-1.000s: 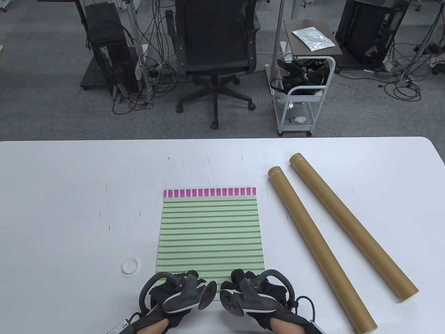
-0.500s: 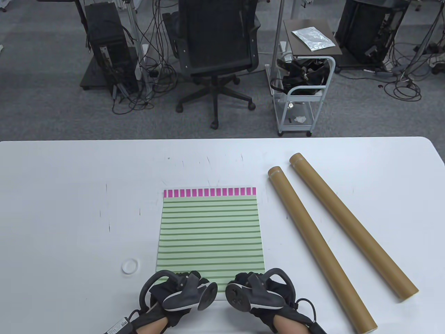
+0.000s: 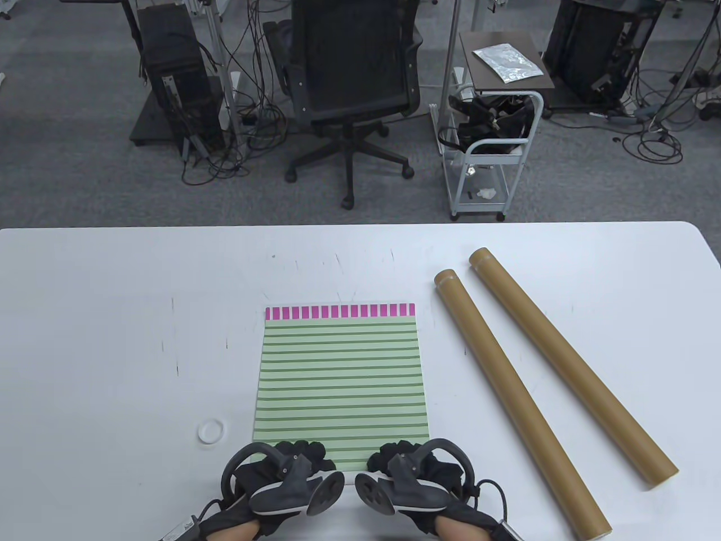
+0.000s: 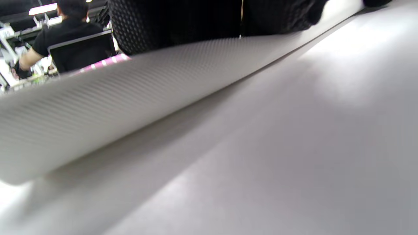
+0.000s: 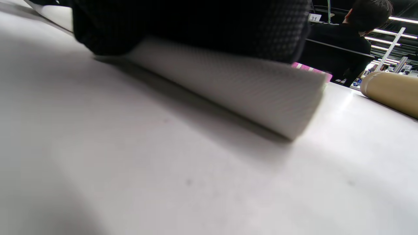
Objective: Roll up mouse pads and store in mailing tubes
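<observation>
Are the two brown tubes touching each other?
Apart. The table view shows white table between the nearer tube and the farther tube along their whole length.

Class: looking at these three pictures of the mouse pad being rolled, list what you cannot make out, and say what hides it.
- Near edge of the mouse pad: table view, covered by the left hand and right hand.
- Finger grip: trackers cover it; wrist views show only dark glove.
- Near tube lower end: cut by the bottom edge.
- Tube caps: too small.

Office chair point(image 3: 352, 73) and cart point(image 3: 495, 141) behind table point(image 3: 112, 293)
</observation>
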A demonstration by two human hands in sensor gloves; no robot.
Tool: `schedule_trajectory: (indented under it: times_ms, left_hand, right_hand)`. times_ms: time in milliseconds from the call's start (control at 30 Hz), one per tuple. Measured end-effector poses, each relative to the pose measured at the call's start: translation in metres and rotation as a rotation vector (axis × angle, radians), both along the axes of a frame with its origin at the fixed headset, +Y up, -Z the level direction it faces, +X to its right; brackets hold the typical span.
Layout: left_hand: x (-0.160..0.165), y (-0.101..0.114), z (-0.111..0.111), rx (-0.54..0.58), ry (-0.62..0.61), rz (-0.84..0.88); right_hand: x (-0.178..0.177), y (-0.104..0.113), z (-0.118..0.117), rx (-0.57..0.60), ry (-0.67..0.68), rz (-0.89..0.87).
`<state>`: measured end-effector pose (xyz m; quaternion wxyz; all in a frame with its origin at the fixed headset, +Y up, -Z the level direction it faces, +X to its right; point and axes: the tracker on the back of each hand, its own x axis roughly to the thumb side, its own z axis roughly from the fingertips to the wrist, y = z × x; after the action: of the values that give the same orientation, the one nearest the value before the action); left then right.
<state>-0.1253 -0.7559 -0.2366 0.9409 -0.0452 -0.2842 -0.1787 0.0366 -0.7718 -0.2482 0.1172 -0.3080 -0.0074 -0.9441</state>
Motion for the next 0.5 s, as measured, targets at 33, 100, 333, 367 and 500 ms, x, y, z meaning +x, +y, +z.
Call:
schedule_trajectory:
  times_ms: [33, 100, 333, 367, 500]
  left_hand:
    - [-0.001, 0.001, 0.002, 0.001, -0.005, -0.013]
    - [-0.001, -0.001, 0.002, 0.011, 0.004, -0.020]
    - [-0.002, -0.002, -0.005, 0.063, 0.038, -0.015]
    - [-0.003, -0.002, -0.008, 0.047, 0.054, 0.003]
    - [-0.004, -0.002, -0.013, 0.030, 0.086, 0.015]
  right_hand:
    - [0.000, 0.000, 0.000, -0.003, 0.000, -0.004]
    - [0.001, 0.001, 0.000, 0.000, 0.002, -0.005]
    - [0.007, 0.002, -0.006, -0.030, -0.002, -0.028]
    - [0.009, 0.001, -0.007, -0.054, 0.001, -0.025]
    - [0.006, 0.001, -0.004, -0.074, 0.036, 0.016]
